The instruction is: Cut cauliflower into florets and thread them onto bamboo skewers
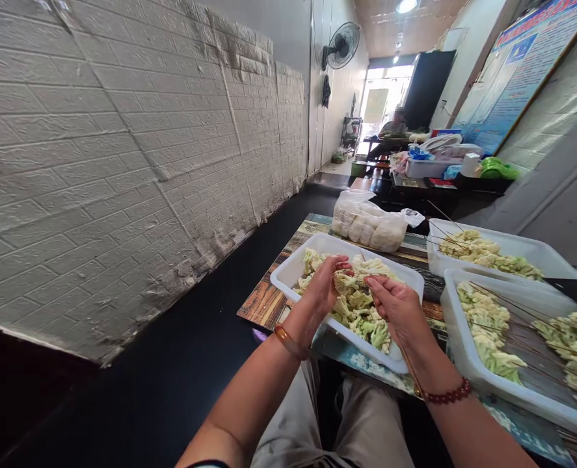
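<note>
Over a white plastic tub (281, 278) of cauliflower florets (359, 312), both my hands work close together. My left hand (323, 283) is closed, its fingers curled round a cauliflower floret (344, 279). A thin wooden skewer (408, 361) is pinched in my right hand (396, 304) and runs back under the palm toward the wrist. Its tip points at the floret; whether it has entered the floret I cannot tell. Loose florets lie in the tub below and around both hands.
Two more white tubs, a near one (493, 390) and a far one (437, 250), hold skewered cauliflower on the right. A clear bag of pale round items (369, 224) sits behind my tub on the wooden-patterned table (263, 302). A person (394, 127) sits farther back.
</note>
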Tool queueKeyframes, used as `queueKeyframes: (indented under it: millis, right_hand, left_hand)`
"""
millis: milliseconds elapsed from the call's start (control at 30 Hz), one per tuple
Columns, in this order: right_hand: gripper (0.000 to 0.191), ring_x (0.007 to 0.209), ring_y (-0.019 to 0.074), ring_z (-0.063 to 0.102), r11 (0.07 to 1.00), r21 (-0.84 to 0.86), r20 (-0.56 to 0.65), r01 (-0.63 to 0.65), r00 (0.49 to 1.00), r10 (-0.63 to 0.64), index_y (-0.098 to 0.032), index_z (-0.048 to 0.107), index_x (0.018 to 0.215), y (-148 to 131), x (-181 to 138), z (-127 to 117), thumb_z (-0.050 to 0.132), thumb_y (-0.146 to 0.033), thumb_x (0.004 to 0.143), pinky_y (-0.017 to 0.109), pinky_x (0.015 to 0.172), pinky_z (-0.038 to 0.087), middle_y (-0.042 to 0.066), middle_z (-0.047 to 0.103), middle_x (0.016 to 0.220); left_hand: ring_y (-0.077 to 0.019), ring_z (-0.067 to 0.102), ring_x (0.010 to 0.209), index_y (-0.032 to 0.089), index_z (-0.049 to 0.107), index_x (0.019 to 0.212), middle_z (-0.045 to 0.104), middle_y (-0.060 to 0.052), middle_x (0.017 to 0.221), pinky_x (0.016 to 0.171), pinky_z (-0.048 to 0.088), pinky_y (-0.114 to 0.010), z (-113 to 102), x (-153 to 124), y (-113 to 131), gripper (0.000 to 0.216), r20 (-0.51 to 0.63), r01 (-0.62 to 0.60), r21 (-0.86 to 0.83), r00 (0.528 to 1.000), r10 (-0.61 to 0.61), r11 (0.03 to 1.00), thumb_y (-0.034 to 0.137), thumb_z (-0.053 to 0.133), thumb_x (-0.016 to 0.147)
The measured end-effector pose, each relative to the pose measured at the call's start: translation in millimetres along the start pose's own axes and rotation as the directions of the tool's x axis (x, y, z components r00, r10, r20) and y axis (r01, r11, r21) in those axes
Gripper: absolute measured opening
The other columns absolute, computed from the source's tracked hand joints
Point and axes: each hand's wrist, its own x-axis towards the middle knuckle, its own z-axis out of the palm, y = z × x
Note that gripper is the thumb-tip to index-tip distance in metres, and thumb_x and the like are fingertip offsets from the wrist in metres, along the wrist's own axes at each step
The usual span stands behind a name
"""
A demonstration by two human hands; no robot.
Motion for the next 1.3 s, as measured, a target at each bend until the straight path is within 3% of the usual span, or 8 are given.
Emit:
queueKeyframes:
  millis: [233,467,600,767,1000,1133,1300]
  right_hand:
    - [0.038,0.054,0.0091,0.054,0.999,-0.032,0.082,-0.003,0.997,0.006,-0.014,0.071,0.085,-3.5,0.5,5.0,0.079,-0.042,0.060,0.019,0.046,0.039,0.001,0.065,0.065]
    - [0.039,0.040,0.0036,0.035,0.998,0.054,-0.064,0.022,0.998,-0.019,-0.013,0.070,0.084,0.1,5.6,-2.8,0.078,-0.045,0.062,0.017,0.034,0.022,-0.005,0.053,0.052]
    - [0.039,0.042,0.0040,0.034,0.997,0.055,-0.103,0.053,0.994,-0.047,-0.013,0.070,0.084,3.1,9.5,-6.7,0.077,-0.046,0.063,0.017,0.035,0.023,-0.005,0.052,0.053]
    - [0.044,0.043,0.0053,0.036,0.996,0.030,-0.131,0.088,0.988,-0.083,-0.014,0.072,0.089,2.6,7.6,-6.7,0.075,-0.050,0.065,0.018,0.037,0.025,-0.005,0.051,0.053]
    - [0.041,0.044,0.0057,0.034,0.997,0.025,0.007,0.076,0.997,-0.076,-0.014,0.073,0.088,0.0,-4.9,-6.4,0.072,-0.050,0.070,0.019,0.037,0.022,-0.005,0.046,0.052]
    - [0.042,0.044,0.0057,0.033,0.999,-0.014,0.065,0.046,0.997,-0.046,-0.013,0.074,0.088,0.3,-11.7,-9.0,0.073,-0.051,0.070,0.019,0.038,0.021,-0.005,0.045,0.049]
    - [0.043,0.043,0.0063,0.034,0.994,-0.098,0.110,0.049,0.993,-0.039,-0.013,0.074,0.088,-2.4,-20.8,-13.2,0.071,-0.053,0.071,0.020,0.039,0.023,-0.004,0.046,0.049]
  left_hand:
    - [-0.0178,0.063,0.070,0.014,0.060,0.072,0.063,-0.005,0.068,0.063,0.049,-0.026,4.4,-1.8,-4.6,0.015,0.188,0.047,0.049,0.981,-0.056,0.998,0.029,0.061,0.068]
    - [-0.0139,0.062,0.071,0.016,0.064,0.089,0.066,-0.003,0.084,0.066,0.050,-0.027,-5.3,-1.8,-5.8,0.026,0.304,0.007,0.149,0.951,-0.052,0.989,0.030,0.071,0.069]
    - [-0.0134,0.062,0.071,0.016,0.064,0.096,0.065,-0.004,0.083,0.065,0.049,-0.026,-10.5,-0.8,-8.0,0.037,0.394,-0.040,0.295,0.915,-0.083,0.955,0.029,0.078,0.064]
    - [-0.0103,0.060,0.064,0.014,0.063,0.088,0.062,-0.002,0.075,0.060,0.046,-0.023,-13.3,3.5,-9.2,0.030,0.310,-0.182,0.265,0.946,0.095,0.947,0.026,0.076,0.064]
    - [-0.0091,0.057,0.060,0.015,0.060,0.085,0.058,0.001,0.073,0.055,0.043,-0.021,-15.5,8.3,-8.2,0.029,0.165,-0.313,0.214,0.945,0.282,0.925,0.026,0.073,0.062]
    - [-0.0083,0.057,0.060,0.015,0.060,0.085,0.057,0.002,0.073,0.053,0.040,-0.020,-15.2,6.9,-7.6,0.027,0.123,-0.347,0.198,0.937,0.328,0.917,0.025,0.071,0.063]
    - [-0.0074,0.056,0.061,0.015,0.061,0.086,0.058,0.001,0.075,0.054,0.037,-0.019,-14.5,3.5,-6.2,0.026,0.150,-0.353,0.204,0.933,0.327,0.913,0.027,0.070,0.065]
